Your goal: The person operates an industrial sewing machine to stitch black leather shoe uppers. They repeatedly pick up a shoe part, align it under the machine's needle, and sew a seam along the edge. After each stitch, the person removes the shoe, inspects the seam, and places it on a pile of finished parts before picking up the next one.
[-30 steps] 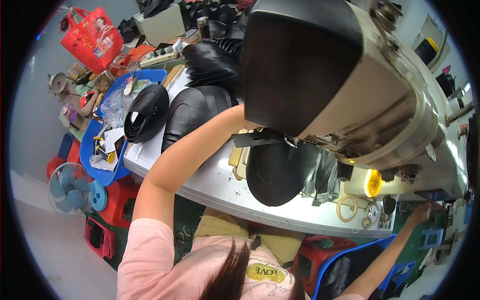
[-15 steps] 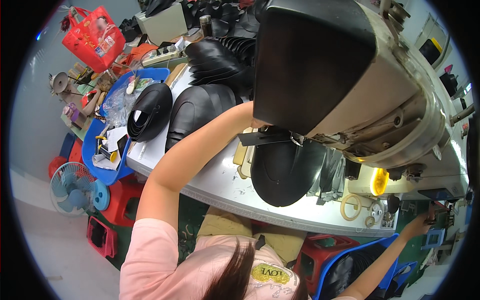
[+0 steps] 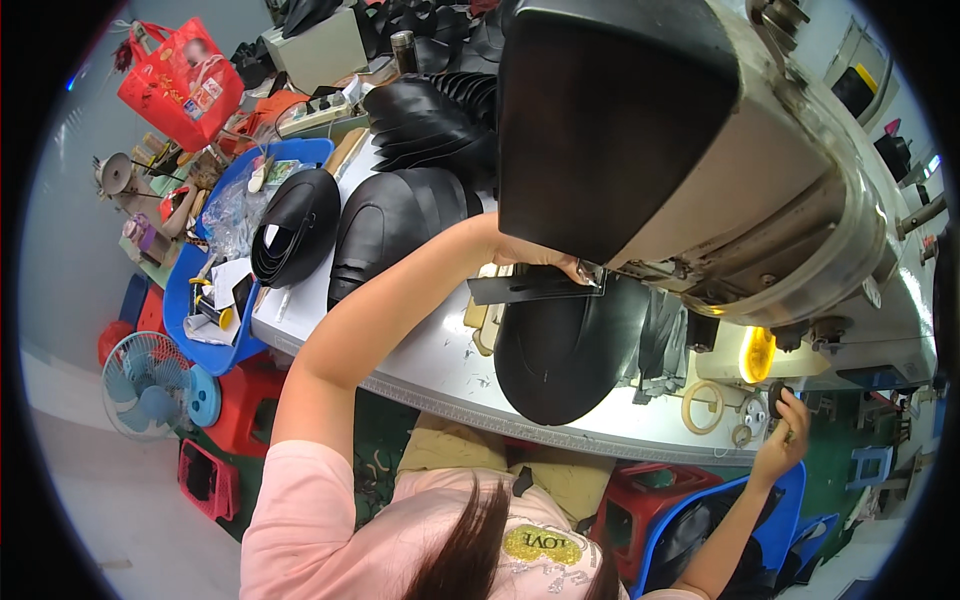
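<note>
My left hand (image 3: 548, 256) reaches under the sewing machine's (image 3: 690, 160) head, partly hidden by it. Its fingers close on a narrow black strip (image 3: 520, 289) beside the metal presser foot (image 3: 594, 275). Below the strip, a rounded black leather-like piece (image 3: 555, 365) lies flat on the table, its curved end toward me. At the machine's right side, my right hand (image 3: 786, 437) has its fingers round a small dark round knob (image 3: 776, 398).
Stacks of black pieces (image 3: 395, 225) and a coiled black roll (image 3: 295, 228) sit left. Black strips (image 3: 662, 345) and a tan ring (image 3: 702, 407) lie right on the white table (image 3: 430, 378). Blue bins (image 3: 205, 345), a fan (image 3: 145, 385) and red stools (image 3: 240, 405) stand around.
My right hand has come up from the lower right onto the dark knob. My left fingers now show beside the presser foot, and the black strip has turned slightly.
</note>
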`<state>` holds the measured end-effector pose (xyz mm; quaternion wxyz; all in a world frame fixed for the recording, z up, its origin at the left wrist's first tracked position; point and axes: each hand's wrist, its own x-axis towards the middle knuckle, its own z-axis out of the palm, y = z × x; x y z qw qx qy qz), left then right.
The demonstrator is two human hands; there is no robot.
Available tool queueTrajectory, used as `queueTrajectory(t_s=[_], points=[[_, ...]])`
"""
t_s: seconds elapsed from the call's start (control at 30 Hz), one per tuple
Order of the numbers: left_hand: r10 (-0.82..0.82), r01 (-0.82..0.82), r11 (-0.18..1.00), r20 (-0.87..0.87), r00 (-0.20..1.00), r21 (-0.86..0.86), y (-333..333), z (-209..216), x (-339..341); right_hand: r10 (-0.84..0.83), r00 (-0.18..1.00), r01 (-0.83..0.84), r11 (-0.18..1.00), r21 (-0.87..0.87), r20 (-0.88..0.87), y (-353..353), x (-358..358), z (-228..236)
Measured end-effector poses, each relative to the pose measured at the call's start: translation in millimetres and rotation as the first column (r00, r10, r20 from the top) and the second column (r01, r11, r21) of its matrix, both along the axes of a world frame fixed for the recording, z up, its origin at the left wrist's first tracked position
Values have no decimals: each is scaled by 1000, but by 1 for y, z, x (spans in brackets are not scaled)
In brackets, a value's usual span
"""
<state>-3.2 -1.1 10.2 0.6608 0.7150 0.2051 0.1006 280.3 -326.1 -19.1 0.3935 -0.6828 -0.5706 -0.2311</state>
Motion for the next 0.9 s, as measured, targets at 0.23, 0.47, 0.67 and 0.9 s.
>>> queueTrajectory(t_s=[0.23, 0.47, 0.67, 0.9], points=[[-97, 97, 993, 13, 995, -66, 4, -17, 2, -441, 887, 446, 739, 505, -137, -41, 142, 85], [-120, 120, 992, -2, 993, -44, 2, -16, 2, -472, 853, 493, 869, 48, -224, -129, 364, 144], [-87, 87, 995, -1, 996, -44, 1, -14, -7, -399, 842, 517, 790, 330, -364, -85, 301, 43], [-115, 115, 992, 0, 993, -60, 5, -17, 0, -534, 818, 575, 749, 329, -216, -120, 288, 36]])
